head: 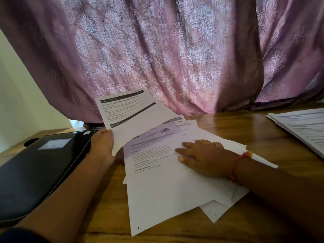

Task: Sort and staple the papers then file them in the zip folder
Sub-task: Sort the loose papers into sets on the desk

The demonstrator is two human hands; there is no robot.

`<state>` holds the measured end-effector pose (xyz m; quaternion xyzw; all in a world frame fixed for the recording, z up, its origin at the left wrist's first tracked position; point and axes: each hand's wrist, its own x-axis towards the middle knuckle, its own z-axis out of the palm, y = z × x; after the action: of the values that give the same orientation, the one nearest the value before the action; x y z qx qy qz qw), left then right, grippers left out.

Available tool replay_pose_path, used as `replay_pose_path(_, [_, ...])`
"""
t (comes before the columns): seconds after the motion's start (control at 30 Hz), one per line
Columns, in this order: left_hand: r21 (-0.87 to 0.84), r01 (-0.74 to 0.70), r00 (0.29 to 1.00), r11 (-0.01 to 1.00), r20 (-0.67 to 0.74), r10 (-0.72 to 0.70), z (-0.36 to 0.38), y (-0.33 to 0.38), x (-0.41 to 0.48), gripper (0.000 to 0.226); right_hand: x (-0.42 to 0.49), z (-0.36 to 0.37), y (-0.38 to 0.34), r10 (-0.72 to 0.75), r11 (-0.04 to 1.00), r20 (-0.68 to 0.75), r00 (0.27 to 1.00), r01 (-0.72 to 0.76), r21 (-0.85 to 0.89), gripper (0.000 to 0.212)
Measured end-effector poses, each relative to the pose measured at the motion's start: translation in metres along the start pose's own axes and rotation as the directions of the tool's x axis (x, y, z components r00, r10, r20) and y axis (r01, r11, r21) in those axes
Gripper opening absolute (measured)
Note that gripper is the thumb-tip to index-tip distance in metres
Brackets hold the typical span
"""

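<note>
Sorting underway: my left hand (103,142) pinches one white printed sheet (129,116) lifted above the loose white paper pile (157,181), right hand (199,153) flat, pinning it; best keep that pressure.

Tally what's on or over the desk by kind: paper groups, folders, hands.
Paper groups: 3: held sheet, loose pile, stack at the right edge
Folders: 1: black folder
Hands: 2: left hand gripping the sheet, right hand flat on the pile
Total: 6
</note>
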<state>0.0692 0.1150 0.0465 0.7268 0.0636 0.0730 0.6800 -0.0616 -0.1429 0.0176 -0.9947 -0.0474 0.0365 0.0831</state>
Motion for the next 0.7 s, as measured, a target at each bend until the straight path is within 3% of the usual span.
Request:
replay_pose_path(0.1, [0.039,-0.010,1.000,0.999,-0.004,0.010,0.000,-0.001,0.001,0.027,-0.006,-0.001,-0.002,0.056,0.998,-0.016,0.998,-0.056,0.001,0.064])
replay_pose_path(0.27, [0.035,0.014,1.000,0.999,0.002,-0.014,0.000,-0.001,0.002,0.016,-0.004,0.001,-0.002,0.173,0.984,-0.255,0.951,-0.175,0.017,0.074])
replay_pose_path(0.4, [0.031,0.047,0.999,0.998,0.013,-0.048,0.001,-0.003,0.002,0.016,-0.002,0.003,0.002,0.181,0.979,-0.340,0.923,-0.200,-0.022,0.094])
replay_pose_path(0.5, [0.064,0.037,0.999,0.997,0.030,-0.039,0.002,-0.003,-0.001,0.019,-0.004,0.003,0.002,0.169,0.967,-0.312,0.935,-0.219,-0.133,0.112])
replay_pose_path(0.6, [0.045,0.037,0.997,0.998,0.069,-0.040,0.005,0.000,-0.008,0.017,-0.005,0.003,0.001,0.179,0.959,-0.214,0.960,-0.218,-0.178,0.096])
replay_pose_path(0.7, [0.107,0.006,0.997,0.994,0.071,-0.013,0.008,-0.003,-0.004,0.015,-0.006,0.000,0.001,0.161,0.959,-0.141,0.977,-0.189,-0.212,0.129])
